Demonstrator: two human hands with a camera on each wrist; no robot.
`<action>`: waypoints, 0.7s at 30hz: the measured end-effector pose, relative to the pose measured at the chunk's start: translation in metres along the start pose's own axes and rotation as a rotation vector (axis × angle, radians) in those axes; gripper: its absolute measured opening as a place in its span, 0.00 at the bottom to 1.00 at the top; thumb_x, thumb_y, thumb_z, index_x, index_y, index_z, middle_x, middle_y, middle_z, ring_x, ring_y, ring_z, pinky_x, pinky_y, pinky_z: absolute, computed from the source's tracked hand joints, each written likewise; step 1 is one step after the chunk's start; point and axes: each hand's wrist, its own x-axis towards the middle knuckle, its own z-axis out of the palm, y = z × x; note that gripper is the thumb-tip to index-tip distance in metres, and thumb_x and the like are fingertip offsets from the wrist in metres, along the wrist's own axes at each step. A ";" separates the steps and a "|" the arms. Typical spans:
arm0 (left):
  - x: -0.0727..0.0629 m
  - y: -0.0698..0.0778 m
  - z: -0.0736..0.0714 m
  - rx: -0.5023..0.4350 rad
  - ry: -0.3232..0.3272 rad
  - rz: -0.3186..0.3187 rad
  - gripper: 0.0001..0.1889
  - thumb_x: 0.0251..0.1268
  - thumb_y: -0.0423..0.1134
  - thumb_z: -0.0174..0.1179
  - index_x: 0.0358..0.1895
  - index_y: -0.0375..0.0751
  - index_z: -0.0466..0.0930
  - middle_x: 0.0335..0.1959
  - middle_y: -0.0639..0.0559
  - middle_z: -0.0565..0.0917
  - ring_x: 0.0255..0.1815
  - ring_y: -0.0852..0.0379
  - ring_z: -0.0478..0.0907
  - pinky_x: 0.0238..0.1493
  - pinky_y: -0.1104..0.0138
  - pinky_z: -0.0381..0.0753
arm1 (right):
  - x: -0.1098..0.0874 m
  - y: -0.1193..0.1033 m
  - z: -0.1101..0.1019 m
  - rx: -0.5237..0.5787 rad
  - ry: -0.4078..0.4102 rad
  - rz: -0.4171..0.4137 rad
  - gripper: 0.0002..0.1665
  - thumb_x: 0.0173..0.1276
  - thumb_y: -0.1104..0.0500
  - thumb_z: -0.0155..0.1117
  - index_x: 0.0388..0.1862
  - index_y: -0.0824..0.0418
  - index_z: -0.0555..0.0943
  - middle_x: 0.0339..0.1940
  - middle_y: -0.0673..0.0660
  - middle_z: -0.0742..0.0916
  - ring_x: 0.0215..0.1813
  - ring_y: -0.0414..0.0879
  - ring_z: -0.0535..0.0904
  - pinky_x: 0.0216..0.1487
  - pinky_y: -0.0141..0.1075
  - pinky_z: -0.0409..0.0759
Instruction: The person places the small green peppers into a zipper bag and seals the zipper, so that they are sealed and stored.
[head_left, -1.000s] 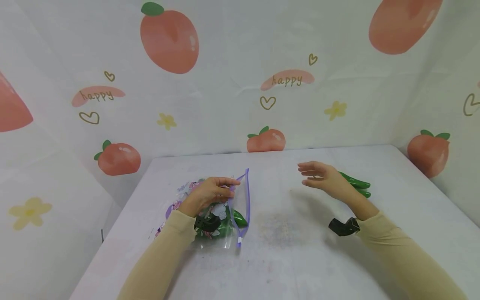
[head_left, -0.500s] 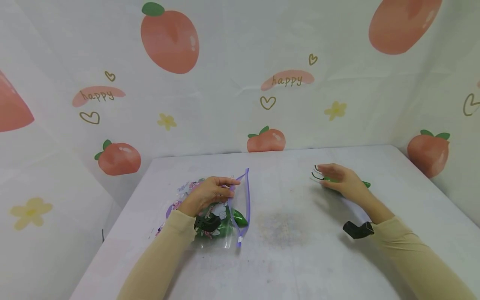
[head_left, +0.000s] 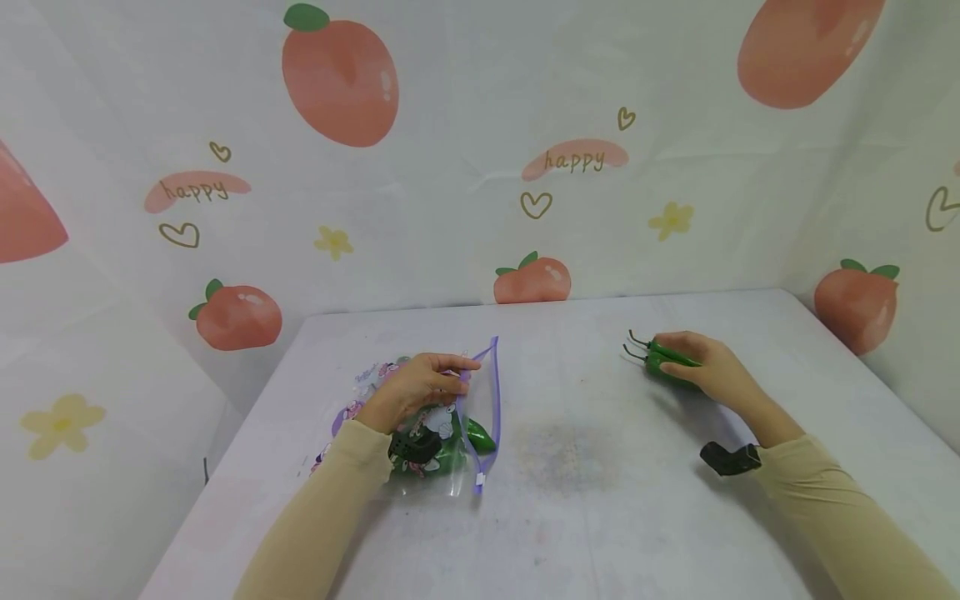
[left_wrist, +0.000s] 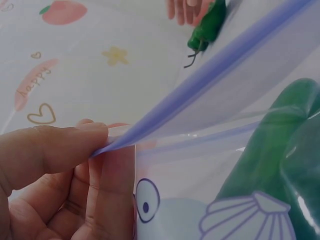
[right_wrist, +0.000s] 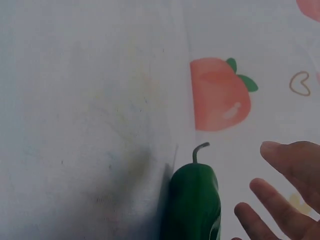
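My left hand [head_left: 416,390] pinches the edge of a clear printed zip bag [head_left: 442,423] with a purple zipper, between thumb and fingers. The mouth of the bag gapes toward the right. Inside it lie green peppers [left_wrist: 260,165], one with its tip [head_left: 480,437] near the opening. On the right of the table my right hand [head_left: 705,365] reaches over two green chili peppers [head_left: 660,360] with thin dark stems pointing left. In the right wrist view its spread fingers [right_wrist: 280,205] stand beside a pepper [right_wrist: 192,205], apart from it. The hand covers the peppers' other ends.
The white table [head_left: 555,533] has a faint brownish stain [head_left: 566,458] between the hands. A white cloth backdrop [head_left: 450,225] printed with fruit stands along the back and sides. A black wrist camera mount [head_left: 729,458] hangs under the right wrist.
My right hand has moved right and drawn back along the two chili peppers, so their stems and upper ends show. My left hand and the zip bag have stayed still.
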 end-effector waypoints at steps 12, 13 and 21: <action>0.000 -0.001 0.000 -0.004 0.001 -0.001 0.23 0.63 0.23 0.58 0.62 0.25 0.72 0.39 0.50 0.76 0.32 0.60 0.74 0.35 0.73 0.78 | 0.003 0.007 -0.004 -0.025 -0.085 0.092 0.33 0.66 0.58 0.66 0.65 0.72 0.69 0.63 0.76 0.74 0.64 0.71 0.69 0.64 0.63 0.63; 0.000 -0.001 0.000 -0.003 0.001 -0.001 0.23 0.63 0.23 0.58 0.62 0.25 0.72 0.39 0.50 0.76 0.32 0.60 0.74 0.35 0.73 0.78 | 0.003 0.008 -0.005 -0.028 -0.088 0.095 0.33 0.66 0.58 0.66 0.65 0.72 0.69 0.63 0.76 0.74 0.64 0.72 0.69 0.63 0.63 0.63; -0.001 -0.001 0.000 -0.002 0.005 -0.003 0.23 0.62 0.24 0.59 0.62 0.27 0.73 0.38 0.51 0.76 0.30 0.60 0.73 0.34 0.72 0.78 | 0.004 0.013 -0.008 -0.046 -0.117 0.115 0.33 0.65 0.59 0.66 0.64 0.75 0.69 0.62 0.77 0.74 0.64 0.71 0.70 0.63 0.62 0.64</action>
